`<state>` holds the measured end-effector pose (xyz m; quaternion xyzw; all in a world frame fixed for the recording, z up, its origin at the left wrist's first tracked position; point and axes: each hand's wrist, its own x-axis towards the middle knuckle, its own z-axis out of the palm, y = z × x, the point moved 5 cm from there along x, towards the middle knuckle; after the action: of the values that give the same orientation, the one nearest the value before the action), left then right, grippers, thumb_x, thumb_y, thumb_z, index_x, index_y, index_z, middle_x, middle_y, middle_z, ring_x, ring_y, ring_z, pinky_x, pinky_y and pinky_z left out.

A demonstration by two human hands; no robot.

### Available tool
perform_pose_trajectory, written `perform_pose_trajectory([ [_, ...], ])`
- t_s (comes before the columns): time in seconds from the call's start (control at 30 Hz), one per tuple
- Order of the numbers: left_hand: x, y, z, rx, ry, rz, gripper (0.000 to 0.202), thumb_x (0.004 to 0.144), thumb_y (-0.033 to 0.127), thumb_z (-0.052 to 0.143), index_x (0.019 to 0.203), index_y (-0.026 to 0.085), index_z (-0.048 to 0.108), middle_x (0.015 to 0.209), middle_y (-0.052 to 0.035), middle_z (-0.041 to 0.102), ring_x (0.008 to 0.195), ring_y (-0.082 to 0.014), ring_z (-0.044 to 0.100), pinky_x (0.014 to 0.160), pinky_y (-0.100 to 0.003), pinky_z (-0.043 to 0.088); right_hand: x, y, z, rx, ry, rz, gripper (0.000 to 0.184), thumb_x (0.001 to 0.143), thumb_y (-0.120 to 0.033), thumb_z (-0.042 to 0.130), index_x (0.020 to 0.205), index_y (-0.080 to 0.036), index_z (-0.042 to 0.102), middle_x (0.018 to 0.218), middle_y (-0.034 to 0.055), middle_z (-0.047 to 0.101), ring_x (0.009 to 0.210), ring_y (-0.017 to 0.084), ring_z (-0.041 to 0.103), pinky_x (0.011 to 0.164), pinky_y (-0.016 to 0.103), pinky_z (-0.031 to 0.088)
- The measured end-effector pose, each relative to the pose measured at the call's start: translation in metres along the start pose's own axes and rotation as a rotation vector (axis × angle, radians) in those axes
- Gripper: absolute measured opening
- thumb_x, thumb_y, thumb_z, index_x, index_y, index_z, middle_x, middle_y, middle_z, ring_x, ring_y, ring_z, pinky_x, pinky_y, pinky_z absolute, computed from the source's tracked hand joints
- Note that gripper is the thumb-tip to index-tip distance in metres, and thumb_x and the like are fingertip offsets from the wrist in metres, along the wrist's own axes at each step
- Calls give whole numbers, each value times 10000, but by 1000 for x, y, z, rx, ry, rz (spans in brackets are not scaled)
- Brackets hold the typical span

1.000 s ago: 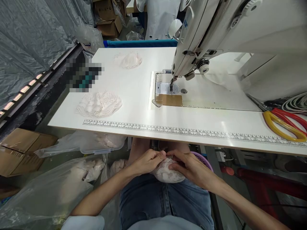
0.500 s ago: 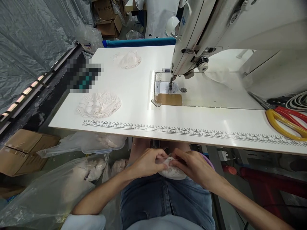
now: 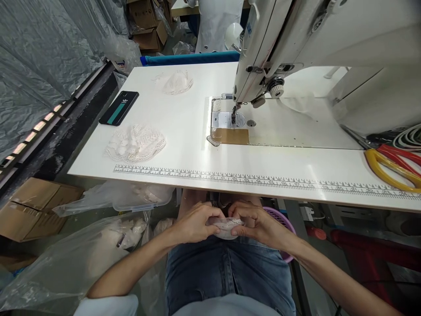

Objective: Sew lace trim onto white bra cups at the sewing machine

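Above my lap, in front of the table edge, a small white cup-shaped fabric piece [image 3: 226, 228] with a lacy rim is pinched between both hands. My left hand [image 3: 199, 223] grips its left side with thumb and fingers. At its right side my right hand [image 3: 255, 221] holds the rim, thumb in front. The fingers hide parts of the piece. On the table lie a white lace piece [image 3: 135, 144] near the front left and a smaller lace piece [image 3: 177, 82] further back.
A sewing machine [image 3: 259, 61] stands on the white table [image 3: 184, 123], with a ruler strip [image 3: 263, 181] along the front. Scissors [image 3: 391, 171] lie at right, a phone [image 3: 119, 108] at left. A purple basket [image 3: 279, 217], plastic bags [image 3: 75, 259] and a box [image 3: 36, 208] sit below.
Both hands have turned the fabric piece, so its opening and lacy rim now face up more. My right hand has shifted slightly left, and more of the purple basket shows.
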<state>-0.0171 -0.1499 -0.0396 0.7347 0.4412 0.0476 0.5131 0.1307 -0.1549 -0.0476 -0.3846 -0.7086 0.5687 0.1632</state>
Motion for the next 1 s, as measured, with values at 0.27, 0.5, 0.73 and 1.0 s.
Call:
perform_pose_trajectory([
  [0.27, -4, -9, -2, -142, -62, 52, 236, 735, 393, 664, 747, 161, 708, 697, -1, 578, 704, -128, 517, 635, -201, 350, -3, 13, 4, 260, -76, 135, 240, 789, -405, 633, 852, -175, 606, 804, 2, 599, 769, 149, 540, 696, 256, 421],
  [0.5, -10, -11, 1, -368, -214, -30, 256, 796, 365, 592, 884, 155, 710, 789, -43, 691, 722, -144, 595, 630, -201, 419, -3, 19, 7, 454, -136, 217, 266, 771, -416, 650, 815, -154, 669, 766, 32, 660, 726, 157, 598, 671, 269, 460],
  [0.73, -8, -12, 7, -416, -199, -74, 224, 729, 311, 666, 850, 128, 713, 757, -59, 700, 689, -153, 612, 619, -208, 442, -6, 21, 7, 428, -153, 232, 287, 752, -435, 662, 823, -157, 675, 752, 21, 650, 698, 145, 581, 643, 251, 454],
  [1.0, -13, -17, 4, -358, -219, -66, 267, 800, 341, 581, 858, 121, 721, 765, -65, 705, 681, -148, 610, 587, -193, 423, -3, 20, 15, 461, -164, 231, 235, 747, -383, 680, 763, -148, 687, 688, 8, 631, 651, 122, 548, 609, 231, 419],
])
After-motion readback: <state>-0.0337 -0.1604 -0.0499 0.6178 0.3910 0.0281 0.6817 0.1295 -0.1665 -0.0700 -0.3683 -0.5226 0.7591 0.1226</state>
